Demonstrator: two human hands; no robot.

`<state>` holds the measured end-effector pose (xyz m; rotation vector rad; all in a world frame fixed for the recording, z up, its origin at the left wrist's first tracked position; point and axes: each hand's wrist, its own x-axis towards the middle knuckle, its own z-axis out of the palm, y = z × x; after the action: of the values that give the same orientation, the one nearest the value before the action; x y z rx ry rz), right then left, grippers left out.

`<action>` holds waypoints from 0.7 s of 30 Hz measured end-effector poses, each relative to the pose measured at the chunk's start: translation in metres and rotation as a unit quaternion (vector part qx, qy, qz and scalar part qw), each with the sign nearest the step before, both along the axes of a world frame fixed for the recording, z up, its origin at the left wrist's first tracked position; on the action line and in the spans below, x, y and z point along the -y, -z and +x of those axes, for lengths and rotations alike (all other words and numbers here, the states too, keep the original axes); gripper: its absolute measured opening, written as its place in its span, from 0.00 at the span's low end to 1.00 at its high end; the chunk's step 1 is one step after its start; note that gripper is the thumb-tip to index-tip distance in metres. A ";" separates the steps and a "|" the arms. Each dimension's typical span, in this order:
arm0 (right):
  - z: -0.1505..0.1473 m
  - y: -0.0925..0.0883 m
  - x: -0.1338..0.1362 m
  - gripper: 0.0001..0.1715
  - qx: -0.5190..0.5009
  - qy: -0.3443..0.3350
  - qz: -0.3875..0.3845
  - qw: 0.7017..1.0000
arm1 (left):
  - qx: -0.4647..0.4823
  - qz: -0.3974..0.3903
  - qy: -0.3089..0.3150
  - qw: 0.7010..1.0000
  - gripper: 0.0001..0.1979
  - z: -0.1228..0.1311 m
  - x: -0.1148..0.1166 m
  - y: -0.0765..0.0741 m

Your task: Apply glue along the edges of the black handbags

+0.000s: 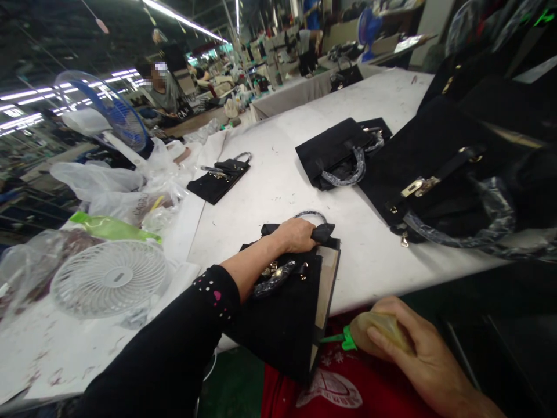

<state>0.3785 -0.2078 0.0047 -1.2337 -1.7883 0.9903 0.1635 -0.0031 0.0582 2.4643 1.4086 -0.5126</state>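
Observation:
My left hand (296, 235) is closed over the black folded top flap of a black handbag (285, 313) that lies on the white table (278, 174) and overhangs its near edge. The bag's wrapped handle and gold fittings show beside my wrist. My right hand (413, 348) sits lower right, below the table edge, its fingers wrapped round a soft yellowish squeeze bottle (383, 331) with a green nozzle (342, 338) aimed at the bag's open side edge.
More black handbags lie on the table: a small flat one (220, 177), one mid-table (335, 154) and a large pile (456, 174) at right. A white fan (111, 278), a blue fan (111, 113) and plastic bags (113, 186) crowd the left. A person sits in the background.

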 end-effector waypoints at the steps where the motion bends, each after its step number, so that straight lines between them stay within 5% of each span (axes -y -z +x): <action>1: 0.000 -0.002 -0.002 0.05 0.003 -0.008 0.019 1.000 | 0.000 0.007 -0.001 1.000 0.17 -0.003 0.001 -0.009; 7: 0.004 -0.005 -0.020 0.07 0.012 -0.034 0.139 0.990 | 0.029 0.063 -0.028 0.997 0.14 -0.028 0.004 -0.079; 12: 0.008 0.011 -0.047 0.14 0.068 0.019 0.251 0.965 | 0.058 0.123 -0.045 0.990 0.11 -0.033 0.024 -0.125; 16: 0.013 0.022 -0.068 0.14 0.079 0.041 0.271 0.958 | 0.068 0.154 -0.064 0.984 0.08 -0.031 0.050 -0.133; 21: 0.018 0.017 -0.079 0.09 0.033 0.027 0.219 0.975 | 0.053 0.207 -0.080 0.974 0.07 -0.033 0.070 -0.117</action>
<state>0.3970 -0.1292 -0.0121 -1.0357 -1.8829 0.4876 0.1309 -0.0732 0.1751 2.6013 1.7992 -0.0496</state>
